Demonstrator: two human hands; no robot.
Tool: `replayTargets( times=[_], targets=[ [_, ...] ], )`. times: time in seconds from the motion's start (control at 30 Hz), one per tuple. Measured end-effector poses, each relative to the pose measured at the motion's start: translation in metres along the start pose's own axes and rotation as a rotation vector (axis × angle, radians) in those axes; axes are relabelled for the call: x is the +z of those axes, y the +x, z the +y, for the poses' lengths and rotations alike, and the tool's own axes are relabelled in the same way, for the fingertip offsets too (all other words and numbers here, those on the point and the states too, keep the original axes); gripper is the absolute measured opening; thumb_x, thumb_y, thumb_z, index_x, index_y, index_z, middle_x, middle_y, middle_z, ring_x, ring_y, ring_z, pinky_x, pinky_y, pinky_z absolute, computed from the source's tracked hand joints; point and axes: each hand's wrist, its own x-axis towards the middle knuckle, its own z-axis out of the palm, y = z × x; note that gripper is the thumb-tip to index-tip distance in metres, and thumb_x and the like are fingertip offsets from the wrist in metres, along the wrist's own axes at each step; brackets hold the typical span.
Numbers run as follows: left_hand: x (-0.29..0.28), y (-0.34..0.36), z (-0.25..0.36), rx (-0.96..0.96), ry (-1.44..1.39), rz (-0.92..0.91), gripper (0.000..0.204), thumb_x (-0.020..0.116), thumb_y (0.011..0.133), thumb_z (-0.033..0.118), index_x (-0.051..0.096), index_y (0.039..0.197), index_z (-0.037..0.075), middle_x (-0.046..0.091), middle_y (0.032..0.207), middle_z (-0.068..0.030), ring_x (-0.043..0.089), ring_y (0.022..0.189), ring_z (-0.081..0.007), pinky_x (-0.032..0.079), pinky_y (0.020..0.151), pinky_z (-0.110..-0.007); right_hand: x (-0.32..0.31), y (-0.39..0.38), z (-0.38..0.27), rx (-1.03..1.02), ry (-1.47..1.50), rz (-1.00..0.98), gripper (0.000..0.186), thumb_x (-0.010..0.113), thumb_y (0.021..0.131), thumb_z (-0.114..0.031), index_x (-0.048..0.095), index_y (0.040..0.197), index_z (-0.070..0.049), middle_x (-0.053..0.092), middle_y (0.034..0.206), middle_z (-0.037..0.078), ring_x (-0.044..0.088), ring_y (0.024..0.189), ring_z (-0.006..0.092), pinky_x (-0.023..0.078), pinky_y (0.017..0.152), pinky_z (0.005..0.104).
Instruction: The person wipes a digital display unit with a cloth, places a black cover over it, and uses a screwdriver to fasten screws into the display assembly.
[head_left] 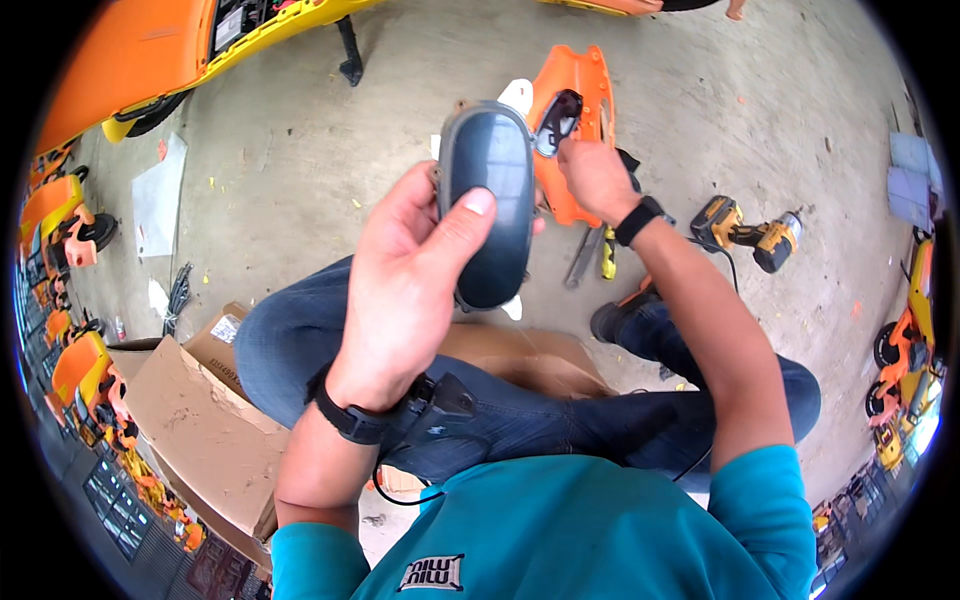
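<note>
Dark oval unit in left hand, right hand at orange panel

Landmark: orange panel, on the concrete floor. Oval unit held up just left of the panel's lower half in view, long axis roughly upright, glossy face toward the camera. Left hand closed around it: thumb flat on the face, other fingers mostly hidden behind. Right hand over the panel's right side, fingers curled in, beside a black piece with a pale section. Cannot tell whether the fingers grip that piece, nor whether it lies on the panel or is raised.

Yellow-handled tool: just below the panel. Cordless drill: lower right of the panel, on its side. Cardboard box: well to the panel's lower left, flaps spread. Pale sheet: flat, well left of the panel.
</note>
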Motion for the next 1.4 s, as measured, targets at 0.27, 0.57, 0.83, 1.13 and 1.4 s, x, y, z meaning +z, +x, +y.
replayTargets(
  times=[0.27,0.57,0.83,1.13,1.4],
  targets=[
    [0.019,-0.006,-0.006,0.009,0.147,-0.105,0.042,0.055,0.1,0.017,0.042,0.135,-0.003,0.067,0.111,-0.0209,0.069,0.096,-0.025,0.056,0.081,-0.033,-0.175,-0.082,-0.003,0.265,0.687,0.104,0.014,0.062,0.094,-0.009,0.066,0.098,0.003,0.068,0.077,0.006,0.065,0.069,0.0109,0.053,0.062,0.0252],
    [0.05,-0.019,-0.051,-0.108,0.307,-0.275,0.045,0.06,0.098,0.016,0.041,0.137,0.003,0.068,0.103,-0.0094,0.067,0.095,-0.0144,0.052,0.082,-0.027,-0.206,-0.16,-0.062,0.167,0.888,0.134,0.014,0.066,0.091,-0.005,0.067,0.104,0.002,0.069,0.091,0.004,0.065,0.078,0.0098,0.051,0.069,0.0226],
    [0.062,-0.026,-0.06,-0.053,0.39,-0.315,0.043,0.06,0.098,0.011,0.041,0.135,0.001,0.066,0.098,-0.0062,0.061,0.086,-0.0077,0.049,0.075,-0.023,-0.191,-0.166,-0.053,0.037,0.636,0.274,0.01,0.073,0.082,-0.003,0.071,0.091,-0.005,0.062,0.087,0.002,0.054,0.068,0.0123,0.041,0.058,0.0268],
    [0.062,-0.027,-0.062,0.028,0.463,-0.285,0.044,0.061,0.096,0.007,0.041,0.134,0.001,0.062,0.093,-0.0034,0.054,0.078,-0.0047,0.045,0.067,-0.021,-0.188,-0.164,-0.059,0.051,0.695,0.245,0.011,0.075,0.08,-0.003,0.07,0.089,-0.005,0.062,0.087,0.001,0.054,0.08,0.0141,0.041,0.064,0.0266],
    [0.063,-0.028,-0.062,0.056,0.526,-0.231,0.036,0.061,0.091,0.003,0.047,0.123,0.0,0.064,0.085,-0.0133,0.061,0.076,-0.0185,0.047,0.073,-0.032,-0.185,-0.162,-0.059,0.064,0.818,0.219,0.01,0.074,0.082,-0.002,0.069,0.09,-0.002,0.061,0.087,0.001,0.055,0.078,0.0097,0.043,0.065,0.0241]
  ],
)
